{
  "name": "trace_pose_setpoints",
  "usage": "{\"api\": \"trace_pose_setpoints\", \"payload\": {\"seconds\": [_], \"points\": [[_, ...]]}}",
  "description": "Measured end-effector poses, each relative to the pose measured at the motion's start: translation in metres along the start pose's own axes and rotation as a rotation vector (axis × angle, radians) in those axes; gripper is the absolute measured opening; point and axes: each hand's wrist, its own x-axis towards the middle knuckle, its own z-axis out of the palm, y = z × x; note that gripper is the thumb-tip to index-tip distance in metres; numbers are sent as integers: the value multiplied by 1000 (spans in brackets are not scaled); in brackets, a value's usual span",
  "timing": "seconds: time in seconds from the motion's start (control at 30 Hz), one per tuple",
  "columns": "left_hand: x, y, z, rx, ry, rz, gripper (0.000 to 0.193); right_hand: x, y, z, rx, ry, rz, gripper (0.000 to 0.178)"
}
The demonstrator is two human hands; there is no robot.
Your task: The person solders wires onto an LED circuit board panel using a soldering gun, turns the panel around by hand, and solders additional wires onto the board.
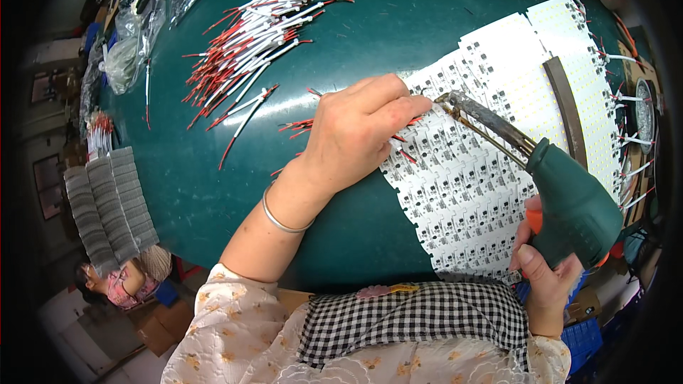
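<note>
My left hand (pixel 356 128) is closed in a pinch, thumb and forefinger together at the left edge of a white circuit board sheet (pixel 462 206). Red and white wires (pixel 297 126) poke out from under this hand; the wire in the pinch is mostly hidden by the fingers. My right hand (pixel 544 270) is wrapped round the handle of a green soldering gun (pixel 578 203) with an orange trigger. Its dark barrel slants up and left over the sheet, and the tip ends just right of my left fingertips. Rows of small black pads cover the sheet.
On the green table (pixel 341 213), a heap of red and white wires (pixel 249 43) lies far left. A brown strip (pixel 565 110) rests on the boards at right, near wired boards. Stacked grey strips (pixel 112 210) stand at the left edge, near plastic bags (pixel 128 50). Another person (pixel 128 283) sits beyond.
</note>
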Motion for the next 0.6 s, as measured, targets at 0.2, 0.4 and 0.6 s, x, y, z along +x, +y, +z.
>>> {"api": "trace_pose_setpoints", "payload": {"seconds": [0.2, 0.4, 0.6], "points": [[-2, -2, 3, 33, 12, 38, 41, -4, 10, 0, -80, 104, -67, 62], [-2, -2, 2, 53, 13, 54, 41, 8, -9, -4, 112, 159, -216, 74], [3, 8, -4, -73, -19, -18, 30, 13, -14, -18, 155, 50, -280, 76]]}}
